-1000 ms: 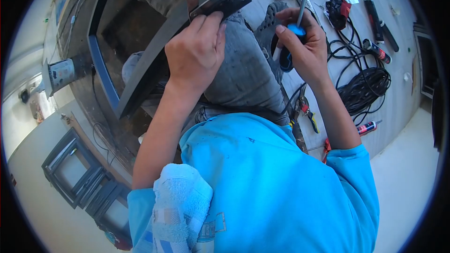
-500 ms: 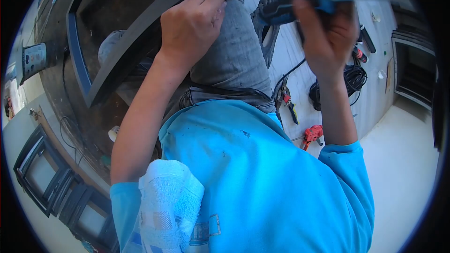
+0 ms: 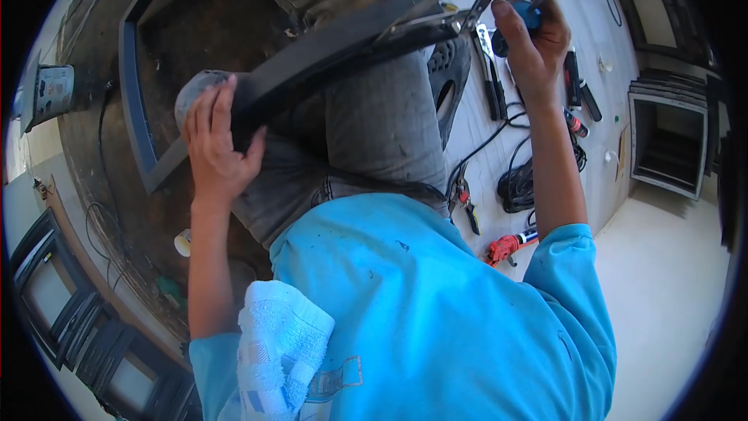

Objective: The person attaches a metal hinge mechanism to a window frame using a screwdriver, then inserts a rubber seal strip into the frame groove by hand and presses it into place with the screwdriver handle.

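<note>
A dark grey window frame [image 3: 323, 54] slants across my lap, with a metal hinge arm [image 3: 436, 0] standing out from its upper right end. My left hand [image 3: 214, 136] holds the lower left end of this piece, fingers laid over it and thumb apart below. In my right hand [image 3: 538, 51] is a screwdriver [image 3: 527, 14] with a blue and black handle, close to the hinge arm. Its tip I cannot make out. Part of the right hand's fingers is hidden behind the tool and the metal arm.
Red-handled pliers [image 3: 467, 199], a red tool [image 3: 505, 248] and coiled black cable [image 3: 518, 187] lie on the floor to the right. Another dark frame [image 3: 140, 109] lies to the left. Stacked frames [image 3: 670, 140] stand at the far right, and more frames [image 3: 58, 281] at the left.
My left hand has slid down and left along the window frame, away from the hinge end. The frame's upper end has moved right, with the hinge arm now swung out. The screwdriver stays in my right hand.
</note>
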`<state>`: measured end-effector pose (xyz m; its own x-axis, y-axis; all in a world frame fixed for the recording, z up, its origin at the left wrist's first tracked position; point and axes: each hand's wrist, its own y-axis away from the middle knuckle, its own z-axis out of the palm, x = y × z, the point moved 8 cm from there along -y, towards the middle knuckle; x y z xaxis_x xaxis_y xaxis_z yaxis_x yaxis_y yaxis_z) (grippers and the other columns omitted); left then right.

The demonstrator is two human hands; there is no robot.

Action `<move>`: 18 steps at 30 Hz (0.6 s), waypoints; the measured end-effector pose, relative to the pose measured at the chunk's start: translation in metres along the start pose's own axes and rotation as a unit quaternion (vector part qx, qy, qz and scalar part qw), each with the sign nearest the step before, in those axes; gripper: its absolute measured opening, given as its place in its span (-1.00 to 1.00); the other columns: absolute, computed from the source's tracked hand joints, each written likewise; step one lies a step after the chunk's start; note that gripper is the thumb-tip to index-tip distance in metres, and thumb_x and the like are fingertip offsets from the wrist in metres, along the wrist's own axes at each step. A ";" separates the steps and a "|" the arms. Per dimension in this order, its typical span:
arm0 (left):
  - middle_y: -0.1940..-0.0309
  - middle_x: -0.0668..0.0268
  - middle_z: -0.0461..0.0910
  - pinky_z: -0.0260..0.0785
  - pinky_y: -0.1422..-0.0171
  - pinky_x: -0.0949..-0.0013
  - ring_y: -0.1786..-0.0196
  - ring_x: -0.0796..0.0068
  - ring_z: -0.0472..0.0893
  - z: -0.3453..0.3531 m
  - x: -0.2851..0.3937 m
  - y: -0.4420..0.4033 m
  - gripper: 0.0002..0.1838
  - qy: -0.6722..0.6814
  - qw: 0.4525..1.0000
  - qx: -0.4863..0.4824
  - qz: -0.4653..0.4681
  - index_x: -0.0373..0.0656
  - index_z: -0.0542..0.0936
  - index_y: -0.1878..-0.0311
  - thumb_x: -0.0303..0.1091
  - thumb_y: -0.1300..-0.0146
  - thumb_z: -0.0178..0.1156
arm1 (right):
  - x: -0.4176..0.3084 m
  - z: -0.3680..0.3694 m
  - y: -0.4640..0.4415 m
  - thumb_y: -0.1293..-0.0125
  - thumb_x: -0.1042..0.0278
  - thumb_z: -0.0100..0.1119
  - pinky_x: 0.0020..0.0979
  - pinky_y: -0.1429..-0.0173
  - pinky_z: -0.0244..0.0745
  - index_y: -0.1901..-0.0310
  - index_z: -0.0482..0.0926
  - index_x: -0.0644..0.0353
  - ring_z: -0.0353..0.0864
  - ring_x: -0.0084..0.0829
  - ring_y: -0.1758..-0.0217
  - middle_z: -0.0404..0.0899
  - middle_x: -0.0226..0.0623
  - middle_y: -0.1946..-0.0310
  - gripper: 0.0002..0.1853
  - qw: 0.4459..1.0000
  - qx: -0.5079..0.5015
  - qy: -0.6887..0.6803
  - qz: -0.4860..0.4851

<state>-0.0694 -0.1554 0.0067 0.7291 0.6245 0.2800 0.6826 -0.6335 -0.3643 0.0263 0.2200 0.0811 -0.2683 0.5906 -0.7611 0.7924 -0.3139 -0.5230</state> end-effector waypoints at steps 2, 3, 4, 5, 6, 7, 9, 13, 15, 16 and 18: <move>-0.23 0.07 0.56 0.26 -0.51 0.00 -0.33 -0.06 0.51 0.008 -0.024 0.006 -0.02 0.029 0.997 -0.068 -0.019 -0.03 0.41 -0.53 -0.27 0.04 0.59 | 0.009 0.012 -0.014 -0.44 0.28 0.41 -0.60 0.17 0.44 -0.06 0.75 0.27 0.55 -0.72 0.30 0.74 -0.45 0.21 -0.72 0.997 -0.045 -0.064 0.025; -0.23 0.07 0.56 0.26 -0.51 0.00 -0.32 -0.07 0.51 0.010 -0.032 0.007 -0.01 0.049 0.995 -0.084 -0.034 -0.03 0.41 -0.53 -0.28 0.05 0.60 | -0.002 0.019 -0.017 -0.46 0.29 0.39 -0.61 0.19 0.44 0.00 0.76 0.29 0.55 -0.74 0.30 0.74 -0.48 0.30 -0.75 0.995 -0.061 -0.069 0.035; -0.24 0.07 0.55 0.27 -0.51 0.00 -0.32 -0.07 0.52 0.012 -0.040 0.008 -0.01 0.069 0.991 -0.101 -0.050 -0.03 0.41 -0.53 -0.28 0.06 0.60 | -0.002 0.021 -0.019 -0.46 0.28 0.38 -0.61 0.18 0.44 0.01 0.76 0.29 0.55 -0.74 0.30 0.74 -0.48 0.30 -0.75 0.994 -0.071 -0.065 0.054; -0.19 0.06 0.56 0.33 -0.43 -0.01 -0.25 -0.08 0.55 0.010 -0.039 0.005 0.05 0.061 0.994 -0.091 -0.016 -0.03 0.38 -0.55 -0.30 0.11 0.62 | 0.003 0.020 -0.019 -0.47 0.28 0.38 -0.61 0.18 0.44 0.01 0.76 0.29 0.54 -0.75 0.30 0.74 -0.49 0.30 -0.76 0.992 -0.079 -0.061 0.071; -0.16 0.05 0.57 0.35 -0.40 -0.01 -0.23 -0.09 0.56 0.012 -0.039 0.003 0.06 0.052 0.993 -0.103 -0.013 -0.04 0.37 -0.55 -0.30 0.11 0.62 | 0.008 0.021 -0.018 -0.47 0.28 0.37 -0.60 0.17 0.44 0.02 0.76 0.29 0.54 -0.75 0.30 0.74 -0.49 0.30 -0.76 0.991 -0.087 -0.058 0.088; -0.13 0.05 0.57 0.37 -0.36 -0.01 -0.20 -0.10 0.57 0.013 -0.037 0.000 0.07 0.041 0.992 -0.115 -0.010 -0.06 0.35 -0.56 -0.30 0.12 0.63 | 0.007 0.022 -0.017 -0.50 0.26 0.34 -0.59 0.20 0.41 0.08 0.75 0.29 0.50 -0.74 0.32 0.70 -0.51 0.38 -0.77 0.992 -0.075 -0.058 0.087; -0.05 0.04 0.59 0.42 -0.25 -0.01 -0.14 -0.08 0.60 0.014 -0.035 -0.003 0.09 0.023 0.995 -0.099 0.018 -0.12 0.36 -0.52 -0.32 0.20 0.63 | 0.002 0.024 -0.018 -0.50 0.23 0.33 -0.57 0.25 0.36 0.13 0.74 0.29 0.46 -0.73 0.36 0.65 -0.53 0.43 -0.75 0.993 -0.065 -0.041 0.088; -0.05 0.07 0.62 0.46 -0.25 0.03 -0.15 -0.03 0.63 -0.003 -0.027 -0.019 0.00 0.025 0.995 -0.087 0.039 -0.18 0.45 -0.37 -0.32 0.31 0.59 | -0.012 0.020 -0.041 -0.50 0.10 0.32 -0.53 0.35 0.26 0.20 0.71 0.28 0.38 -0.71 0.41 0.53 -0.57 0.51 -0.66 0.997 -0.028 0.006 0.076; -0.06 0.05 0.63 0.48 -0.26 0.06 -0.16 -0.04 0.63 -0.024 -0.021 -0.031 -0.02 0.007 0.996 -0.085 0.029 -0.20 0.46 -0.35 -0.29 0.31 0.57 | -0.022 0.017 -0.062 -0.47 0.05 0.34 -0.51 0.36 0.25 0.21 0.70 0.28 0.38 -0.69 0.42 0.50 -0.58 0.54 -0.63 0.996 -0.020 -0.001 0.089; -0.07 0.04 0.63 0.49 -0.26 0.07 -0.16 -0.05 0.64 -0.036 -0.018 -0.037 -0.03 -0.003 0.996 -0.080 0.025 -0.22 0.47 -0.35 -0.27 0.30 0.56 | -0.028 0.015 -0.076 -0.45 -0.01 0.34 -0.47 0.35 0.30 0.23 0.69 0.30 0.42 -0.66 0.43 0.51 -0.53 0.55 -0.57 0.996 -0.024 -0.002 0.088; -0.08 0.03 0.64 0.51 -0.27 0.07 -0.18 -0.05 0.64 -0.059 -0.016 -0.052 -0.05 -0.004 0.997 -0.076 0.022 -0.23 0.48 -0.34 -0.24 0.28 0.54 | -0.045 0.010 -0.108 -0.44 -0.08 0.30 -0.41 0.33 0.37 0.25 0.70 0.30 0.47 -0.61 0.44 0.56 -0.44 0.56 -0.52 0.998 -0.007 0.030 0.052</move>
<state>-0.1141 -0.1591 0.0734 0.7586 0.5978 0.2593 0.6500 -0.7221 -0.2370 -0.0527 0.2203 0.1678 -0.1502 0.5990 -0.7865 0.8221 -0.3662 -0.4359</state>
